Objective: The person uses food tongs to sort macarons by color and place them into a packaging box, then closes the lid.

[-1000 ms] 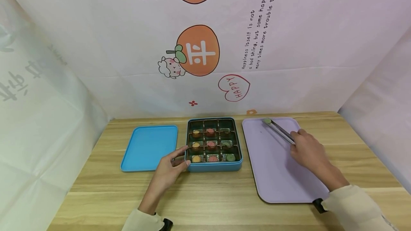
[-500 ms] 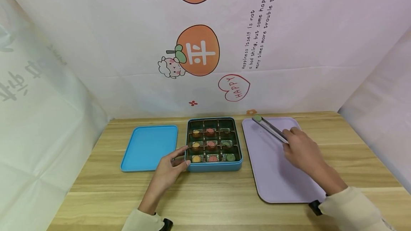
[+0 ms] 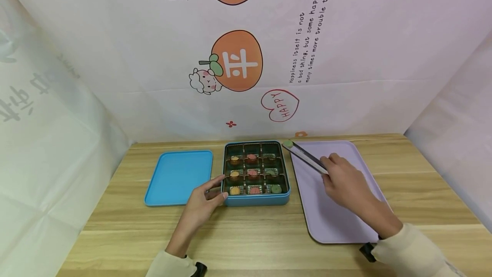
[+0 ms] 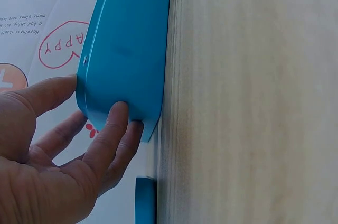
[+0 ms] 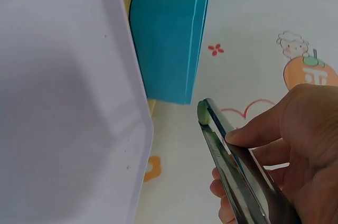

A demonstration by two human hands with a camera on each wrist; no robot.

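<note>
In the head view, the left hand rests its fingertips on the left side and front corner of a blue box. The left wrist view shows the thumb at the box's rim and other fingers against its side. The right hand grips metal tongs, whose tips pinch a small round green piece. In the right wrist view, the green piece sits between the tong tips, close to the box's far right corner. A dark divided insert in the box holds yellow, red and green pieces.
A blue lid lies left of the box. On the right, a lilac tray lies under the right hand and tongs. Behind the wooden table hangs a printed white cloth.
The right hand has moved left with the tongs and the green piece, from over the tray to near the box's far right corner. The left hand has stayed still.
</note>
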